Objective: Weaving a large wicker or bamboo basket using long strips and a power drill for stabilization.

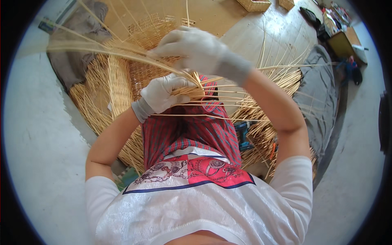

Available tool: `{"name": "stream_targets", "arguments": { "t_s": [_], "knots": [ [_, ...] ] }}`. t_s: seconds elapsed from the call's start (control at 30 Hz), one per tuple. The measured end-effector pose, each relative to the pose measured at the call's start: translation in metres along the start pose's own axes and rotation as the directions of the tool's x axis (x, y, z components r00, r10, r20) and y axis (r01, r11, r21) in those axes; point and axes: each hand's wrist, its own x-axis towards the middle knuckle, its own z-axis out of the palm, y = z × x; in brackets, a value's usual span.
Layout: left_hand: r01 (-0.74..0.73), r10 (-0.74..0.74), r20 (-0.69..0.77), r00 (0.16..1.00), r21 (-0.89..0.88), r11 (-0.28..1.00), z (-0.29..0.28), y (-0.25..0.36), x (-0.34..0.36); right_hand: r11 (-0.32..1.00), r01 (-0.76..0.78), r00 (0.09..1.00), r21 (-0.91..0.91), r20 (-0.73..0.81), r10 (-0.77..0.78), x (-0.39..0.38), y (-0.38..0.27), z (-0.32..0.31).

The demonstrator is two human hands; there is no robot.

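Note:
My left hand (160, 94), in a white glove with a grey cuff, is closed on a small woven wicker piece (194, 94) above my lap. From this piece, long pale wicker rods (228, 98) fan out to the right, and others sweep to the far left. Above it, my gloved right hand (195, 48) is slightly blurred, its fingers bent around the bundle of wicker rods (161, 62) that runs up and left. The right fingertips are partly smeared, so their exact hold is hard to see.
Behind my left hand stands a large woven basket (119, 83). Loose wicker rods (261, 134) are heaped at the right, beside a grey cloth (316, 104) and a blue tool (245, 134). Another grey cloth (75, 45) lies at the far left. A small basket (254, 5) sits far off.

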Motion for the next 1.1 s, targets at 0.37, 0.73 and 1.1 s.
{"name": "stream_targets", "arguments": {
  "t_s": [0.37,0.73,1.1],
  "knots": [
    [-0.127,0.133,0.037,0.99,-0.136,0.983,-0.001,0.016,-0.017,0.726,-0.616,0.735,0.307,0.555,0.389,-0.025,-0.022,-0.056],
    [-0.245,0.216,0.125,0.968,0.312,0.918,0.011,0.039,-0.027,0.016,-0.391,0.41,0.92,0.159,0.898,-0.052,-0.01,0.012],
    [-0.348,0.359,-0.002,0.933,0.24,0.906,0.019,0.028,-0.012,-0.074,-0.833,0.138,0.549,0.335,0.932,-0.141,-0.017,-0.013]
  ]
}}
